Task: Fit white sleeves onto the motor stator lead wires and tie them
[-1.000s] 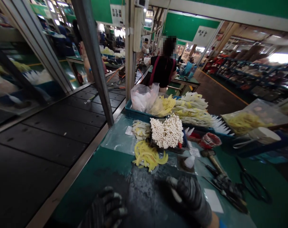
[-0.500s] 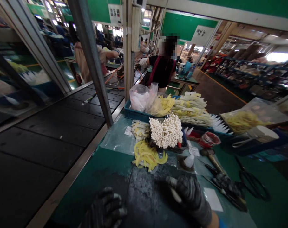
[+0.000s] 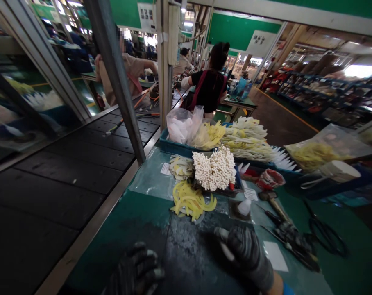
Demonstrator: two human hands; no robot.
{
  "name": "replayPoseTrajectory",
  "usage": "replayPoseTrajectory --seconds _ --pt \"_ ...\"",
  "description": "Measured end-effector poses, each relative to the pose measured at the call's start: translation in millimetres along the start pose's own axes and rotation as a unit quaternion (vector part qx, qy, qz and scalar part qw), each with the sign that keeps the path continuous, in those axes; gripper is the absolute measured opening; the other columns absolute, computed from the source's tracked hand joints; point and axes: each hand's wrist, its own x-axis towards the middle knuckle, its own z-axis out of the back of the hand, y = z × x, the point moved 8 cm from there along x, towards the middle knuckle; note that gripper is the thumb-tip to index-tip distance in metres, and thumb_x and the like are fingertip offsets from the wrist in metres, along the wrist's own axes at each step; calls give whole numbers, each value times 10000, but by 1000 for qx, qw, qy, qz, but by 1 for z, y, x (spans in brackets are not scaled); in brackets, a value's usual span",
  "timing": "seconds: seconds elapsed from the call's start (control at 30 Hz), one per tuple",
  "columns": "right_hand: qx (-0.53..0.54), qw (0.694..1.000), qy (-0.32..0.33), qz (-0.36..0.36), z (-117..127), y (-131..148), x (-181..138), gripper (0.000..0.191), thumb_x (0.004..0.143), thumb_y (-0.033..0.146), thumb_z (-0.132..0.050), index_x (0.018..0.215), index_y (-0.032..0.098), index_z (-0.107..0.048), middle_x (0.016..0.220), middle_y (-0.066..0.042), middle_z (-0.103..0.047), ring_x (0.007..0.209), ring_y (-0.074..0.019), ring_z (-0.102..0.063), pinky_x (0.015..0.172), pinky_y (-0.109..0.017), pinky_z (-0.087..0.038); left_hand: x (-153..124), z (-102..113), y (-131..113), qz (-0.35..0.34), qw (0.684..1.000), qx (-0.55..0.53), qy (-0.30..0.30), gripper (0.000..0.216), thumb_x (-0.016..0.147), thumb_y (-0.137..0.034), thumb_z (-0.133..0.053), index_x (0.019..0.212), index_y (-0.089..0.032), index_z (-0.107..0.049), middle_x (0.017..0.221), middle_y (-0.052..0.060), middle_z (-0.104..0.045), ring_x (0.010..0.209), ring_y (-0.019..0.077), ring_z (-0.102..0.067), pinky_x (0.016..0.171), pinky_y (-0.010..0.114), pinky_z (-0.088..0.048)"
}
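Note:
My left hand (image 3: 138,266), in a dark striped glove with pale fingertips, rests low over the dark worn patch of the table (image 3: 184,246). Its fingers are apart and slightly bent, with nothing visible in them. My right hand (image 3: 246,250), gloved the same way, is closed at the right of that patch. A pale, elongated bit (image 3: 227,251) shows beneath its fingers; whether it is a held piece or the thumb tip, I cannot tell. Ahead of both hands lies a loose pile of curved yellow strips (image 3: 190,200). Behind it stands a dense bunch of white-tipped stems (image 3: 214,169).
A black conveyor belt (image 3: 66,176) runs along the left, beside a slanted metal post (image 3: 116,78). Blue trays (image 3: 173,144) with yellow-white strips stand behind. At right lie a hammer (image 3: 276,205), black scissors (image 3: 325,231) and a white card (image 3: 275,256). Co-workers (image 3: 209,84) stand farther back.
Both my hands stay in place. The conveyor belt has shifted slightly toward the near left, carrying a white speck and a long tool. Two co-workers beyond have changed posture.

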Motion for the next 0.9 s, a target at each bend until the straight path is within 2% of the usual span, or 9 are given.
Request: replayPoseTrajectory --seconds 0.17,0.3,0.43,0.53,0.6,0.77,0.9 --pt "5 1000 2 -3 0 0 4 257 1026 55 -554 1177 205 -699 652 29 -659 477 -173 -602 435 -355 -386 -9 -1 2 6 1000 8 -7 274 991 -88 -605 969 -332 -731 899 -113 -820 889 88 -770 1342 184 -341" --pt "-11 1000 -2 1 0 0 2 262 1021 69 -561 1190 218 -694 665 39 -669 490 -161 -609 455 -329 -395 -18 -4 4 13 1000 20 6 250 970 -112 -673 956 -352 -741 902 -132 -829 894 90 -788 1330 177 -362" --pt "-10 1000 -4 -2 0 -1 -2 290 991 66 -588 1220 209 -692 690 41 -688 503 -164 -618 462 -313 -406 -23 -4 6 16 999 35 -2 239 939 -108 -690 960 -340 -747 897 -104 -830 882 111 -795 1310 240 -433" --pt "-11 1000 -4 0 0 -1 -1 258 1002 81 -583 1207 188 -696 725 16 -720 533 -178 -653 482 -325 -446 -21 -4 4 9 999 40 0 225 973 -127 -679 952 -340 -747 922 -117 -835 895 95 -788 1312 200 -399" --pt "-9 1000 0 1 1 0 0 238 1010 80 -577 1183 184 -704 707 13 -705 528 -176 -645 476 -328 -427 -19 -4 4 8 999 36 7 239 998 -130 -657 940 -344 -746 922 -138 -836 894 81 -782 1324 164 -347" --pt "5 1000 8 -3 -1 -1 -1 276 1009 74 -595 1241 196 -679 715 28 -710 527 -172 -627 478 -330 -407 -20 -7 7 22 1000 3 16 258 978 -108 -657 959 -348 -750 902 -130 -836 897 96 -787 1333 218 -361" --pt "-5 1000 10 -5 -3 -1 -6 301 1009 60 -580 1259 197 -676 729 26 -726 535 -190 -645 494 -347 -430 -24 -6 7 6 1000 6 -8 244 1071 -195 -607 953 -349 -755 896 -116 -829 906 92 -767 1321 213 -370"
